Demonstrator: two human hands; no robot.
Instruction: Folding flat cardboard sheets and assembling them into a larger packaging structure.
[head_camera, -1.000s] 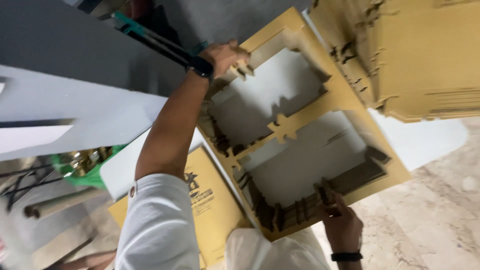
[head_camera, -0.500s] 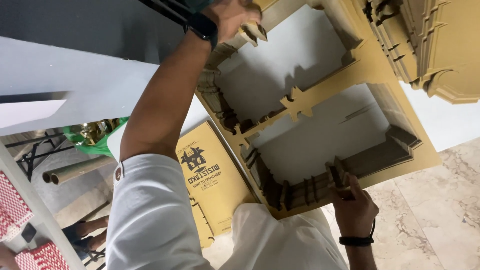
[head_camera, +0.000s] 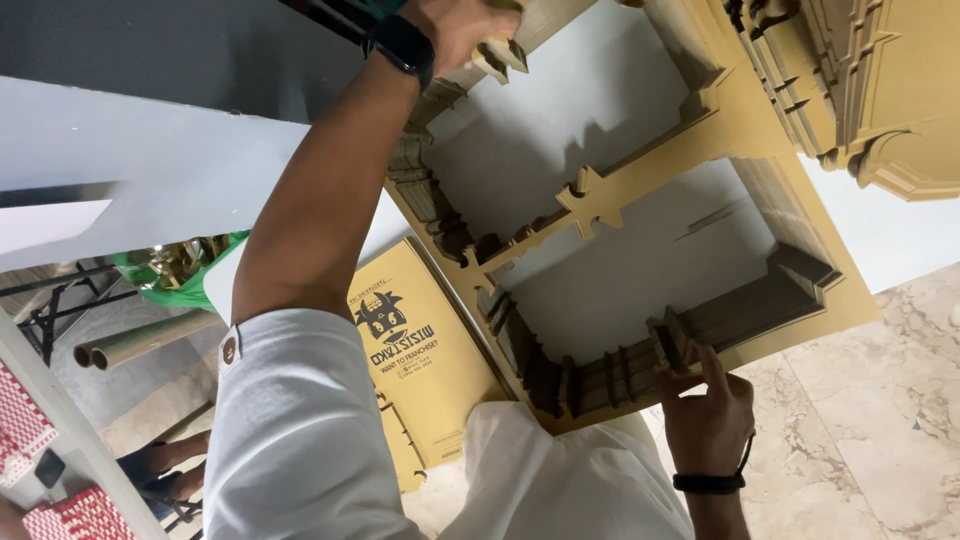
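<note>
Overhead, both hands (head_camera: 712, 415) on cardboard frame (head_camera: 600, 200)

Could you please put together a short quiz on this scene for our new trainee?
1. True or false: the left hand grips the cardboard frame at its upper edge.
2. What does the right hand touch? A) the metal tubes B) the frame's lower layered edge C) the green bag
3. Fill in: the left wrist wears a black ____.
Key: 1 true; 2 B; 3 watch.
</note>
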